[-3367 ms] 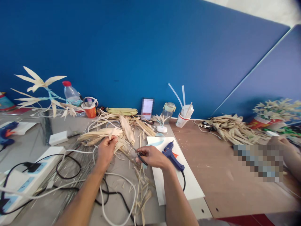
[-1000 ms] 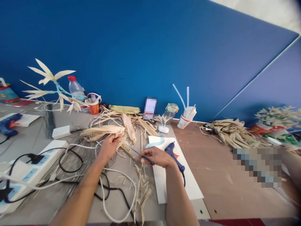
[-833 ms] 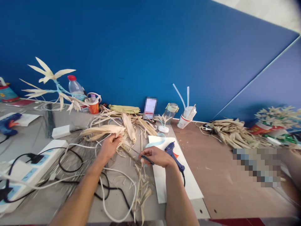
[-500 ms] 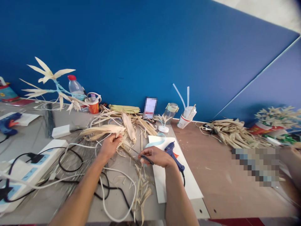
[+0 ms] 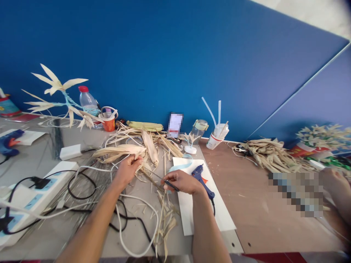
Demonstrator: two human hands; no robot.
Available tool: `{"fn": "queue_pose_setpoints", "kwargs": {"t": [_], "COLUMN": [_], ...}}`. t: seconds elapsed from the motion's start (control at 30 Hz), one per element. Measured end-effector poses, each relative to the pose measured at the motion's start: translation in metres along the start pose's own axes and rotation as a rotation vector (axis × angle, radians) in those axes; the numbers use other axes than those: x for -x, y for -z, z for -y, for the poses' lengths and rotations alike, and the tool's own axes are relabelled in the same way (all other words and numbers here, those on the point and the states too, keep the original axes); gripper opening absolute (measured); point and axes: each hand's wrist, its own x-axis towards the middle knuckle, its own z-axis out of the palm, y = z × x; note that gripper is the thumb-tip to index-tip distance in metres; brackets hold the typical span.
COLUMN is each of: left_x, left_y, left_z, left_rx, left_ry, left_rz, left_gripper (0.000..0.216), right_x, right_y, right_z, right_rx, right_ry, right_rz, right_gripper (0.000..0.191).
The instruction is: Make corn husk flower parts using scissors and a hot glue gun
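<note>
My left hand [image 5: 129,168] is closed in a pinch, with a small pale piece of corn husk at its fingertips. Just behind it lies a broad dry corn husk [image 5: 117,151], and another husk [image 5: 150,146] stands to its right. My right hand [image 5: 182,181] is closed around a slim dark-handled tool [image 5: 172,185]. Its thin front end points left toward my left fingertips; whether it touches the piece there I cannot tell. Beside my right wrist, a blue glue gun [image 5: 203,180] rests on a white sheet [image 5: 189,215].
A white power strip [image 5: 59,179] and looping cables [image 5: 137,252] cover the left side. Husk scraps [image 5: 167,223] lie in front. Behind stand a phone [image 5: 175,124], a cup with tubes [image 5: 215,140] and a husk flower [image 5: 65,95]. At right, another person's hand [image 5: 336,186] is near a husk pile [image 5: 274,153].
My hands hold nearly the same pose, and the view has shifted slightly. The other person's hand at the right has come further into view.
</note>
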Motion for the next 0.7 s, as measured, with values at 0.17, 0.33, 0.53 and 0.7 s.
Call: {"fn": "queue_pose_setpoints", "kwargs": {"t": [0.17,0.33,0.53,0.7], "left_x": [0.002,0.001,-0.001,-0.003], "left_y": [0.001,0.001,0.001,0.002], "left_z": [-0.007,-0.007,0.001,0.003], "left_rx": [-0.027,-0.014,0.126,0.38], "left_ry": [-0.003,0.009,0.09,0.169], "left_rz": [0.003,0.013,-0.065,-0.22], "left_gripper": [0.024,0.024,0.027,0.034], "right_x": [-0.002,-0.001,-0.002,-0.011], "right_y": [0.0,0.0,-0.001,-0.003], "right_z": [-0.005,-0.007,-0.012,-0.018], "right_rx": [-0.015,0.023,0.008,0.064], "right_ry": [0.006,-0.009,-0.02,-0.015], "right_rz": [0.008,-0.007,0.004,-0.171], "right_gripper": [0.021,0.023,0.024,0.036]}}
